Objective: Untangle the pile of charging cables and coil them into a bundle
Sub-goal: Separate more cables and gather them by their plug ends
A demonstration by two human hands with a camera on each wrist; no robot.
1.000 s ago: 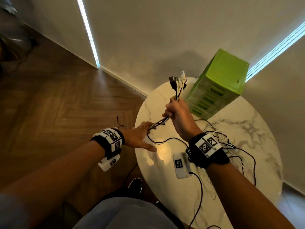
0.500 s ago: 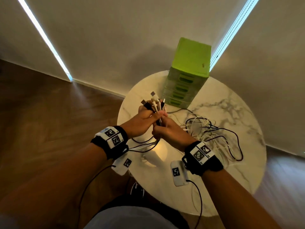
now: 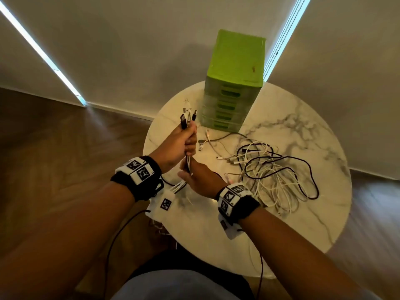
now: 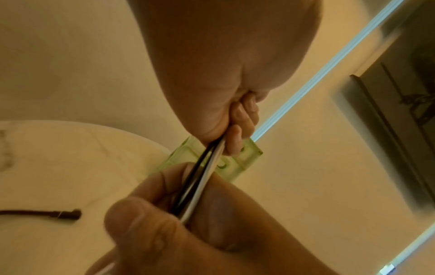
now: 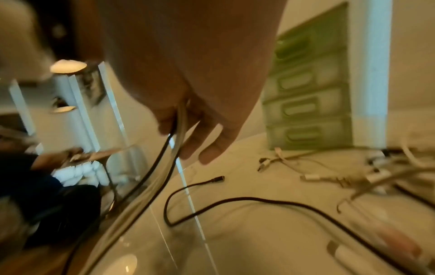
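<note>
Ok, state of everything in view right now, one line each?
left hand: grips the gathered cables, plug ends up
right hand: holds the same strands lower down
gathered cables: bunched, not coiled
cable pile: tangled on the table
drawer unit: upright, drawers closed

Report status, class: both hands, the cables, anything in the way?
Left hand grips cable bunch below the plugs. Right hand holds the strands lower. Loose tangle on table, drawer unit behind.
</note>
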